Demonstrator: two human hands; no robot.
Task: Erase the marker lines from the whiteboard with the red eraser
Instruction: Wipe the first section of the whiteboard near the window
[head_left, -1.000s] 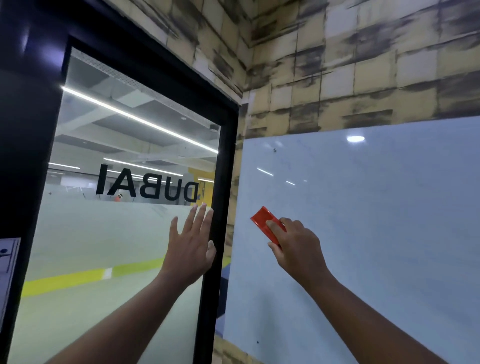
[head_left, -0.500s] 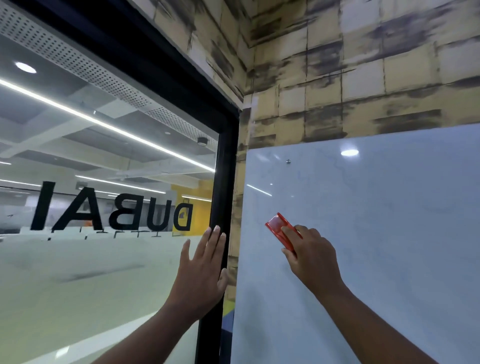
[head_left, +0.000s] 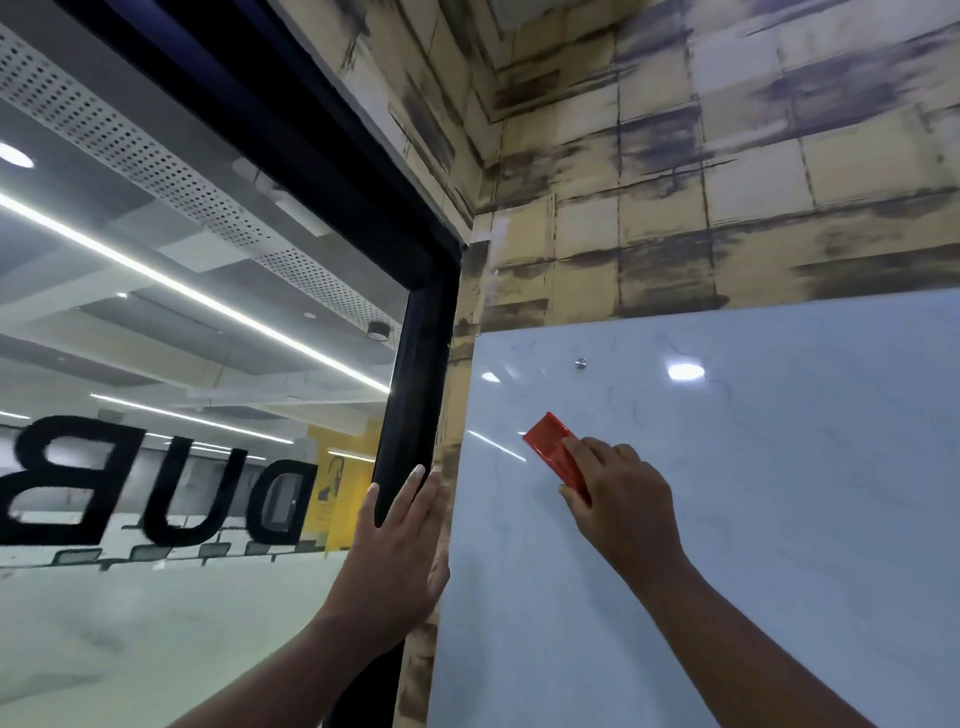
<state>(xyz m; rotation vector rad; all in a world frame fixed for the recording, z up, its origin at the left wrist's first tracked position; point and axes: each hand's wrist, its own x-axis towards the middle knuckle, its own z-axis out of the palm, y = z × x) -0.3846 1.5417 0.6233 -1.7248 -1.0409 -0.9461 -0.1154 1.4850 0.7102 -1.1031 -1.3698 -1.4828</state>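
A pale glossy whiteboard (head_left: 753, 493) is mounted on the wall and fills the right half of the view. Faint grey marker traces show near its top left. The red eraser (head_left: 551, 449) lies flat against the board near its upper left corner. My right hand (head_left: 621, 506) grips the eraser's lower end and holds it on the board. My left hand (head_left: 397, 551) rests flat, fingers straight, on the black window frame beside the board's left edge.
A black window frame (head_left: 415, 374) runs down just left of the board, with glass lettered "DUB" (head_left: 156, 488) beyond it. Yellow-and-grey tiled wall (head_left: 675, 208) rises above the board. A small metal mounting stud (head_left: 582, 362) sits near the board's top.
The eraser and my right hand moved up the board toward its top left corner. My left hand shifted right from the glass onto the frame. The view tilted upward.
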